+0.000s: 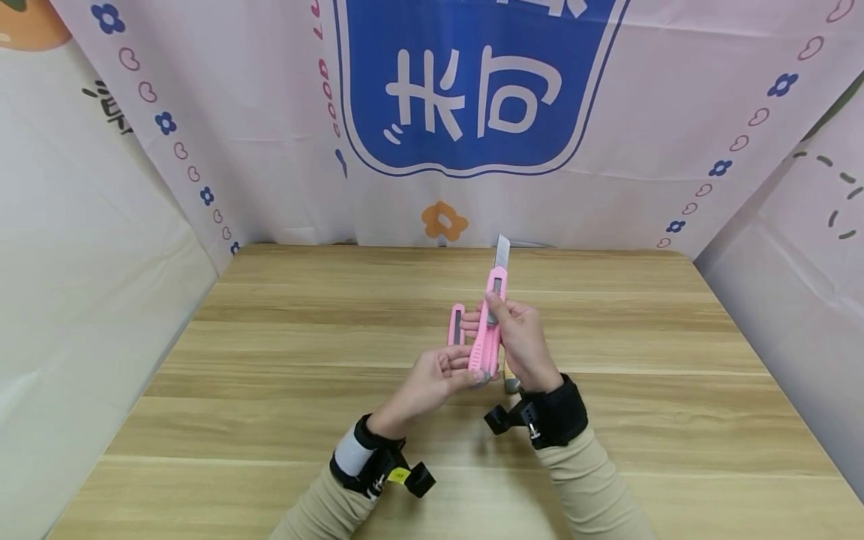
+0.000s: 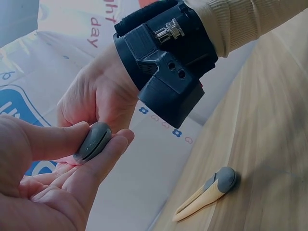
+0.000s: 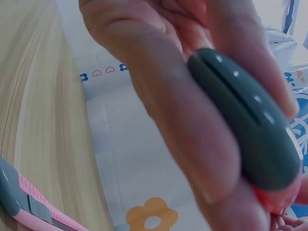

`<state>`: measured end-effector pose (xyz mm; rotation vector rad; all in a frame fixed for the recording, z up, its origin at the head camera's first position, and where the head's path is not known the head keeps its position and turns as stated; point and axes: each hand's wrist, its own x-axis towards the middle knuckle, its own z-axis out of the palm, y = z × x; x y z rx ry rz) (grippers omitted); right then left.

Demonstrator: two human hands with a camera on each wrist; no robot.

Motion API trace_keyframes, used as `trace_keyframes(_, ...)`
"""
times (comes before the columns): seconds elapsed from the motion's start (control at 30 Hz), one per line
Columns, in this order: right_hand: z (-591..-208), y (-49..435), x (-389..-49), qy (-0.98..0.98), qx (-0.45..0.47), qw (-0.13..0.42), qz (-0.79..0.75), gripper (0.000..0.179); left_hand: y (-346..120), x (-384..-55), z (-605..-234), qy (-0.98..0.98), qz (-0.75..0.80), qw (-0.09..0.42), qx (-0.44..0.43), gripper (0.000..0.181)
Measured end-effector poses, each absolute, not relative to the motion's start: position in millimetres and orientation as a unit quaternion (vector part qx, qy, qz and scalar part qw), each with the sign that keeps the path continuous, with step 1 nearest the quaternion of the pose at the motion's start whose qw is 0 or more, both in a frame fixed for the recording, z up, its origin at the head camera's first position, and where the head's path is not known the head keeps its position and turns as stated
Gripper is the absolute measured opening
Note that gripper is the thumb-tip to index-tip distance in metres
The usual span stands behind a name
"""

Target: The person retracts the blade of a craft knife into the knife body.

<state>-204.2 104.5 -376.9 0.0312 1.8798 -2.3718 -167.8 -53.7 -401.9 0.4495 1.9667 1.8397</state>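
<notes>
Both hands are on a pink utility knife [image 1: 484, 351], tilted upward with its silver blade [image 1: 502, 253] extended toward the back. My right hand [image 1: 525, 339] grips the middle of the handle, thumb near the slider. The left hand [image 1: 433, 379] pinches the grey end cap [image 2: 94, 141] between thumb and fingers. Beyond the left hand, a second pink utility knife [image 1: 457, 326] lies on the table; its grey end shows in the right wrist view. A yellow utility knife [image 2: 207, 192] with a grey end lies under the right hand, partly hidden in the head view.
The wooden table [image 1: 270, 390] has its back edge against a printed cloth [image 1: 270, 172]. Pale cloth walls stand at the left and right. A thin grey object [image 1: 532, 244] lies along the back edge. Each wrist wears a black camera band [image 1: 563, 412].
</notes>
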Motion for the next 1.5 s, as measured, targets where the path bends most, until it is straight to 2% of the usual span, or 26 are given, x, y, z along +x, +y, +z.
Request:
trace_keyframes(0.53,-378,104,-205,0.622,0.004,0.052,-0.782,0.039,-55,-169,-405,0.688,0.677,0.201,0.167,0.046)
trace_keyframes(0.83,-375,110,-205,0.632,-0.021,0.077,-0.771,0.043,-54,-168,-401,0.682,0.682,0.213,0.157,0.047)
trace_keyframes(1.23,-382,98,-204,0.649,0.041,-0.001,-0.759,0.047,-52,-166,-401,0.681,0.684,0.212,0.154,0.045)
trace_keyframes(1.5,-382,100,-205,0.668,0.037,0.007,-0.743,0.048,-53,-167,-402,0.691,0.674,0.208,0.16,0.043)
